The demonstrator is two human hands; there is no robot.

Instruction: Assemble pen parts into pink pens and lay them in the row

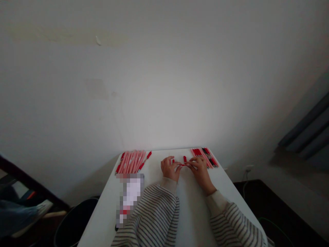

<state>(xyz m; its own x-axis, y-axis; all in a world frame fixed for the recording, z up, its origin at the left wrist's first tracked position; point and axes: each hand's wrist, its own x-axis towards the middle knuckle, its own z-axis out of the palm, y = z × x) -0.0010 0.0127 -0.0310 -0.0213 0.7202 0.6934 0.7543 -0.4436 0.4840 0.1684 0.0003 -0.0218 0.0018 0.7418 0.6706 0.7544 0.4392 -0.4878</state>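
Note:
Both my hands are at the middle of a white table [190, 212], fingertips meeting. My left hand [169, 168] and my right hand [199, 168] are closed in a pinch on the two ends of a thin red pen [183, 165] held level between them. A small red cap [184, 159] stands just beyond it, and another red piece shows by my left fingers. At the table's far left lies a row of pink-red pens [132, 161]. Another pile of red and dark pens [205, 156] lies at the far right, beside my right hand.
A blurred-out flat object [130, 199] lies on the table left of my left sleeve. A dark bin [74, 223] stands on the floor at the left. The pale wall rises right behind the table. A dark curtain [308, 133] hangs at the right.

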